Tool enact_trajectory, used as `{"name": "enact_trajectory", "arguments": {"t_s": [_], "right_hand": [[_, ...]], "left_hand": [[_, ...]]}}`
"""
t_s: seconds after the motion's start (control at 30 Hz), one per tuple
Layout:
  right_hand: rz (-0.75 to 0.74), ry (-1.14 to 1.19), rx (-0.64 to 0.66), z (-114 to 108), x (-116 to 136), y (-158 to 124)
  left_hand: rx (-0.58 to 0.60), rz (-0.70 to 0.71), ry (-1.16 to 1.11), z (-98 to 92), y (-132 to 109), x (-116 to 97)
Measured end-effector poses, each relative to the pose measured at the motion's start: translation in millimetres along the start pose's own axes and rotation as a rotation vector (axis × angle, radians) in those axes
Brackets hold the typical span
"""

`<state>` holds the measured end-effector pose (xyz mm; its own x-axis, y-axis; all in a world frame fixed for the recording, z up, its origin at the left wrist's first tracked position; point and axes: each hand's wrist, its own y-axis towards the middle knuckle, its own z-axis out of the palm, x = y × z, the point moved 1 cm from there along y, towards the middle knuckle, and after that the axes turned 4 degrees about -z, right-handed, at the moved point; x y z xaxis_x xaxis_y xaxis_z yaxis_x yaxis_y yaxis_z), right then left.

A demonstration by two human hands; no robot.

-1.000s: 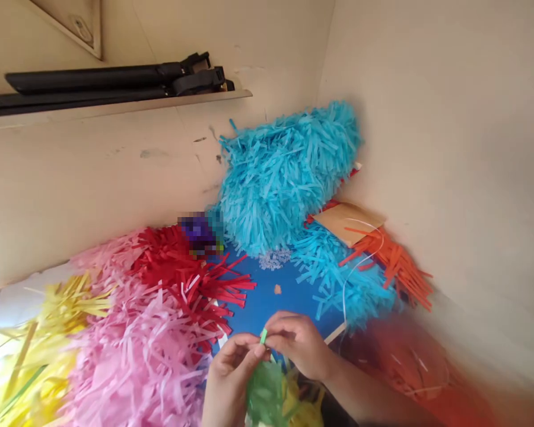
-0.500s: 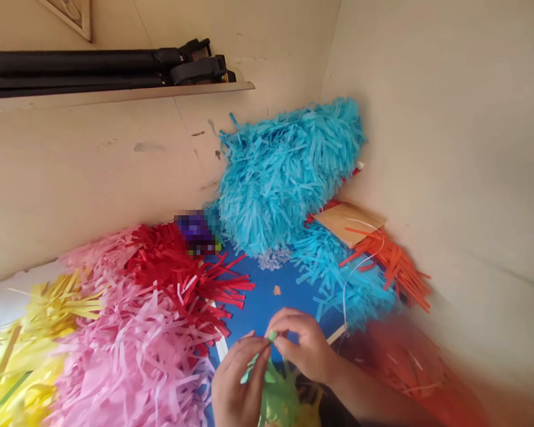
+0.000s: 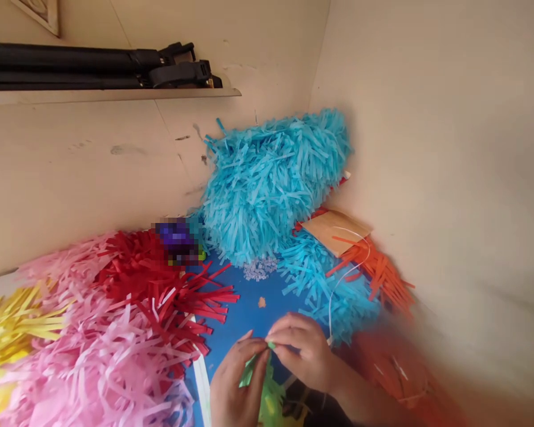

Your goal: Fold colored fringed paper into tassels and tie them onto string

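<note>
My left hand (image 3: 238,382) and my right hand (image 3: 300,353) meet low in the view, their fingertips pinching a small green paper strip (image 3: 272,344) between them. Below the hands hangs a bunch of green fringed paper (image 3: 269,400), partly hidden by my left hand. Under my fingers lies a blue board (image 3: 244,320). Red paper fringe (image 3: 160,290) and pink paper fringe (image 3: 98,356) are heaped to the left of my hands, and a large mass of turquoise paper fringe (image 3: 267,190) rises beyond them.
Yellow fringe (image 3: 13,326) lies at the far left, and orange strips (image 3: 378,273) sit by a brown card (image 3: 336,231) with a white cord (image 3: 342,284). A blurred orange mass (image 3: 391,373) lies at lower right. Cream walls meet behind, with black folded bars (image 3: 93,66) on a ledge.
The whole view has swung slightly, shifting the paper heaps left. My hands have drawn closer together around the green strip, and the strip now lies flatter between my fingertips.
</note>
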<state>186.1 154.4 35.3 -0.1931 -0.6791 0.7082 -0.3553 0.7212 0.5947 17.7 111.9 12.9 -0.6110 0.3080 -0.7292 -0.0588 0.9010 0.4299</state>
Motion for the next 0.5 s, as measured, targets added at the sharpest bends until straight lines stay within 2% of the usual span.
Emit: {"name": "enact_trajectory", "arguments": {"t_s": [0.13,0.27,0.4,0.5], "right_hand": [[-0.048,-0.059,-0.011,-5.7,-4.4,-2.2],[-0.089,-0.095,0.012,-10.9,-8.8,-3.1],[0.063,0.042,-0.027,-10.0,-13.9,-4.9],[0.161,0.15,-0.048,-2.2,-13.5,-10.8]], "left_hand": [[-0.059,0.104,0.032,5.2,6.3,-10.9],[-0.058,0.221,0.031,9.3,10.3,-17.1],[0.003,0.198,-0.027,10.5,12.5,-18.5],[0.099,0.111,-0.055,11.9,11.9,-13.0]]}}
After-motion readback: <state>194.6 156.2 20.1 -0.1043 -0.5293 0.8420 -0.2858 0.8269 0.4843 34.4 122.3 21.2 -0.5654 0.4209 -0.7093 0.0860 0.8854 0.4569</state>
